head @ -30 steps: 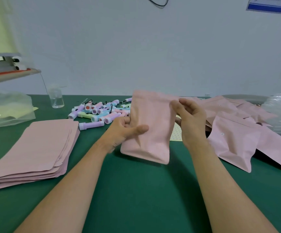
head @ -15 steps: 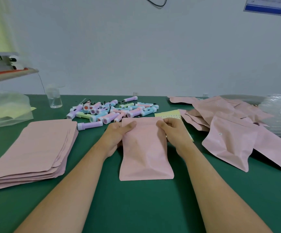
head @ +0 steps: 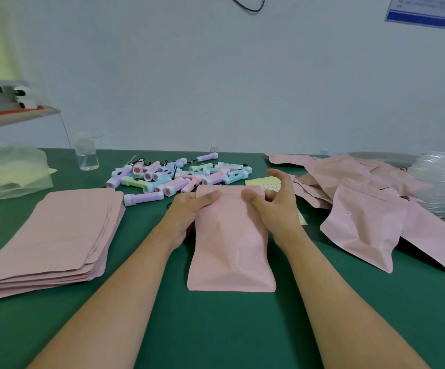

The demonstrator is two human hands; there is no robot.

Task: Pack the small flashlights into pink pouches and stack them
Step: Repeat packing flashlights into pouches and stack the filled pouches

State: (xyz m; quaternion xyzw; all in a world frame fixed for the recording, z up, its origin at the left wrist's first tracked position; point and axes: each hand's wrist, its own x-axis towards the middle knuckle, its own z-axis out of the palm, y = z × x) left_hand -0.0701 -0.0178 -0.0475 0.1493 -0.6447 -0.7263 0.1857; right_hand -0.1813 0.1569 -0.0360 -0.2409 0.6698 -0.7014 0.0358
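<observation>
step: i am taking this to be the sealing step. the pouch [head: 229, 249] is lying flat on the green bench [head: 242, 328] straight in front of me, puckering in the middle as if something is inside, though i am not seeing into it.
next move: i am judging that the top strip needs pressing shut across its whole width, and then the pouch is going onto a pile.
flat stack [head: 53, 235]: empty pink pouches are lying neatly at the far left, well apart from my hands.
flashlights [head: 178, 174]: loose pastel ones are lying in a heap just beyond the pouch's top edge.
left grip [head: 189, 214]: narrow, with the thumb lying over the top left corner and the fingers under it, pinching the pouch.
right grip [head: 274, 206]: thumb and forefinger are pinching the top right corner, with the other fingers lifting clear.
filled pile [head: 362, 217]: puffed pouches are lying loosely at the right.
</observation>
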